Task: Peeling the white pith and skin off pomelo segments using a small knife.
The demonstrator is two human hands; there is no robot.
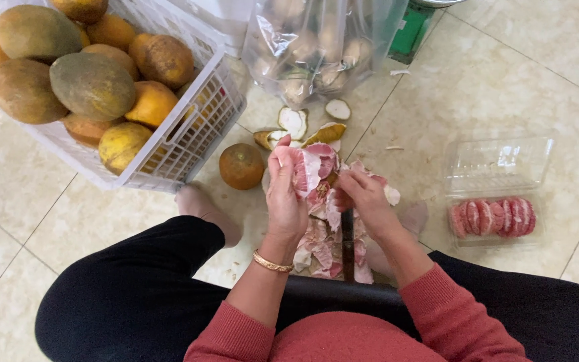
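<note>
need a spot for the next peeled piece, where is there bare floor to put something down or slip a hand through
Bare tile lies between the right hand and the clear plastic clamshell tray of pink segments, and left of the white slatted plastic crate of pomelos. It is crowded ahead of the left hand: rind scraps, a loose orange-brown fruit, a clear bag.

You are looking down at a floor of large, glossy beige tiles with faint marbling, split by thin dark grout lines that run diagonally. Soft daylight falls from the far side and leaves a pale sheen on the tiles at far left. Small scraps and crumbs dot the floor near the middle. A white plastic crate stands far left, a clear bag far centre, and a green object just right of it. No walls, windows or furniture show.
</note>
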